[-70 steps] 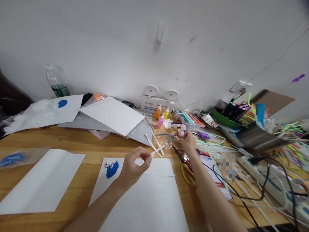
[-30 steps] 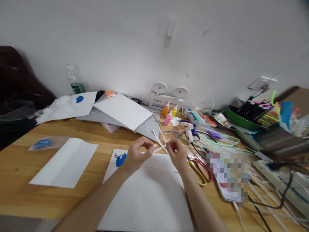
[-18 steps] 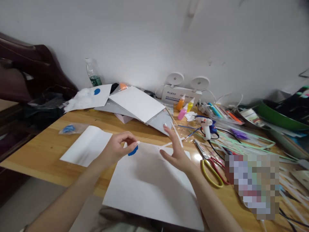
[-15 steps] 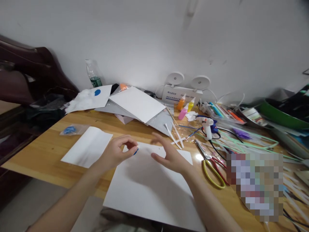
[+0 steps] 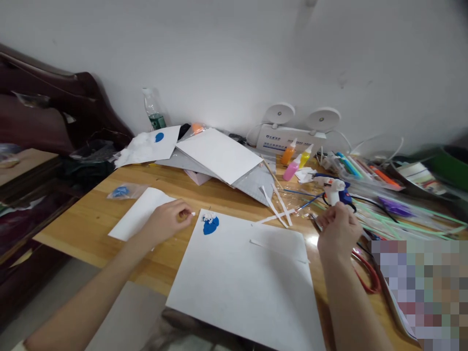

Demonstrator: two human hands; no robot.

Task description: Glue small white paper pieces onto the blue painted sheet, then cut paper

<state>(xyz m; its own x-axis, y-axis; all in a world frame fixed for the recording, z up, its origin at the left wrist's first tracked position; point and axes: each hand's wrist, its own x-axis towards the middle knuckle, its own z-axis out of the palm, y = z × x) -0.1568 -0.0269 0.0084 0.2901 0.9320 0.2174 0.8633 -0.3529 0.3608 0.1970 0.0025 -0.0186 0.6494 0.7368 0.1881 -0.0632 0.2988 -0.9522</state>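
My left hand (image 5: 170, 220) is closed in a pinch on a small white piece (image 5: 193, 213), above the desk just left of a white board (image 5: 237, 287). Near that board's upper left corner lies a flat blue shape (image 5: 211, 226) with small white bits (image 5: 208, 216) along its top. A thin white paper strip (image 5: 278, 251) rests on the right part of the board. My right hand (image 5: 340, 231) has its fingers closed at the lower end of the handle of a white and blue hot glue gun (image 5: 332, 190). Scissors with a red handle (image 5: 369, 275) lie partly hidden beneath my right arm.
Left of the board are a folded white sheet (image 5: 135, 214) and a bag of blue material (image 5: 120, 191). Behind stand stacked boards (image 5: 221, 153), a bottle (image 5: 153, 112), small paint bottles (image 5: 291, 168) and a router (image 5: 292, 139). Pens (image 5: 349, 165) and green strips (image 5: 391, 226) crowd the right.
My right hand has moved right, from above the board to the glue gun. My left hand has drawn left, off the board, uncovering the blue shape. The view has shifted slightly.
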